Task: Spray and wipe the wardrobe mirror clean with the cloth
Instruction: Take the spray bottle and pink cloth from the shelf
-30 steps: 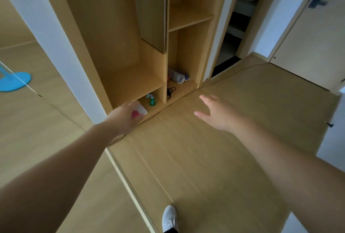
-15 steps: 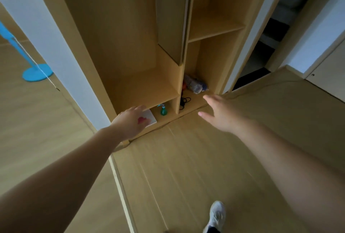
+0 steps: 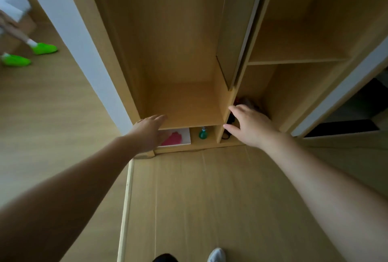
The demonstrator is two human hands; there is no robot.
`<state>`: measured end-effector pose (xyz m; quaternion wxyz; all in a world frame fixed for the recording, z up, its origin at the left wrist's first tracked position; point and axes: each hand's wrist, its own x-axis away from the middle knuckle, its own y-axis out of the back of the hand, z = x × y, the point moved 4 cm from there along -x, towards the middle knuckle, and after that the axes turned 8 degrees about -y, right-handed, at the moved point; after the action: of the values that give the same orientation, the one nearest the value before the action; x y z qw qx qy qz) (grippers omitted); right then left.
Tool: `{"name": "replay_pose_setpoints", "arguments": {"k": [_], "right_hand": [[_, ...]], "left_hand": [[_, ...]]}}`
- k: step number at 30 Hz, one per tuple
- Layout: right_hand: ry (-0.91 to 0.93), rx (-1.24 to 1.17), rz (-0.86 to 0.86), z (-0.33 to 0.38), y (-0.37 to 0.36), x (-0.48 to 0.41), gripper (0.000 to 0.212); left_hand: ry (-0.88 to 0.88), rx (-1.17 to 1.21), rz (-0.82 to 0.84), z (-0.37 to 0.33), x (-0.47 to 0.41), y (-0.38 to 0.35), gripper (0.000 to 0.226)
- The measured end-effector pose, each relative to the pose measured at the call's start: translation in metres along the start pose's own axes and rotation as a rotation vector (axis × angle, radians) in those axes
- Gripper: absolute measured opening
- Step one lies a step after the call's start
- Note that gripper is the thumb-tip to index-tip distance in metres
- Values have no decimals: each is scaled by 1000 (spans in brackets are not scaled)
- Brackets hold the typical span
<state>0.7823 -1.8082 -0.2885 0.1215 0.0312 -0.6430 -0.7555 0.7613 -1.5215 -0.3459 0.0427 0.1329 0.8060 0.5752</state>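
At the bottom edge the toe of a white shoe (image 3: 217, 254) stands on the pale wooden floor (image 3: 199, 198). Both bare forearms stretch forward over the floor toward the foot of a light wooden wardrobe (image 3: 184, 102). The left hand (image 3: 150, 133) has its fingers straight and together and holds nothing. It lies over the left end of a flat white tray (image 3: 185, 135) in the lowest compartment; whether it touches the tray I cannot tell. A crumpled pink cloth (image 3: 174, 139) lies in that tray, just beside the fingertips. To the right in the same low compartment a small green spray bottle (image 3: 203, 133) stands upright, apart from both hands. The right hand (image 3: 249, 125) is spread open and empty, just right of the wardrobe's upright divider, with a black cord (image 3: 227, 134) below its thumb. Far left, a pair of bright green shoes (image 3: 44, 48) shows on the floor.
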Motion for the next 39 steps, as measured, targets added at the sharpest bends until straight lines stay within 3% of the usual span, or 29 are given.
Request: {"name": "replay_pose_setpoints", "arguments": {"k": [6, 13, 25, 33, 39], "right_hand": [[93, -3, 18, 3, 2, -58, 67], [105, 39, 49, 24, -9, -138, 68], [-49, 11, 71, 55, -50, -272, 68], [14, -22, 94, 35, -86, -330, 66], [116, -74, 124, 7, -150, -338, 59]], "left_hand": [[89, -24, 9, 7, -24, 11, 64], [49, -60, 40, 40, -89, 19, 65], [-75, -69, 65, 128, -225, 29, 64], [69, -2, 1, 162, -254, -11, 61], [88, -24, 30, 165, -249, -89, 60]]}}
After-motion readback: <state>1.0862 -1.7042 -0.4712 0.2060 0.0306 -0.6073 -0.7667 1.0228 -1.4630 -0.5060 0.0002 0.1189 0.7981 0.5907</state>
